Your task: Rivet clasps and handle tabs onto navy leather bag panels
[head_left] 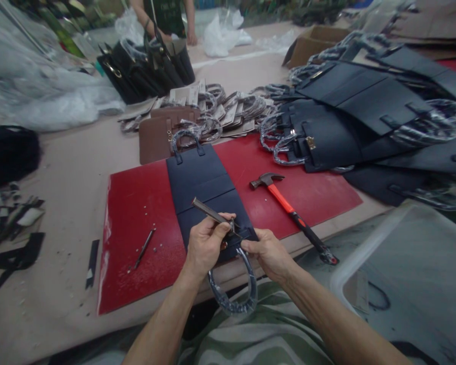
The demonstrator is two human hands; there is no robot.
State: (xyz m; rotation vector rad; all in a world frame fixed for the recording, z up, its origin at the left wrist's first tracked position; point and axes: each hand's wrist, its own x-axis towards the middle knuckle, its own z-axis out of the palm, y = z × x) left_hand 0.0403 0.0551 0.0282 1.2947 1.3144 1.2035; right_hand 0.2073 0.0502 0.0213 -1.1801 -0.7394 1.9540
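A dark navy bag panel (203,185) lies flat, with one plastic-wrapped handle at its far end and another wrapped handle (233,304) hanging over the table's near edge. My left hand (207,241) is closed around a slim metal hand tool (210,209), pliers-like, its tip over the fittings near the panel's close end. My fingers hide part of that tool. At the panel's near right corner, my right hand (268,251) pinches the edge between thumb and fingers. To the right rests a claw hammer (289,205) with an orange and black handle.
A red mat (137,203) lies under the panel, carrying a thin metal rod (145,248) and small bits. Navy bag panels (338,116) are piled right, brown ones (152,139) behind. Black bags (148,66) stand near another person (163,20). A pale bin (410,284) sits front right.
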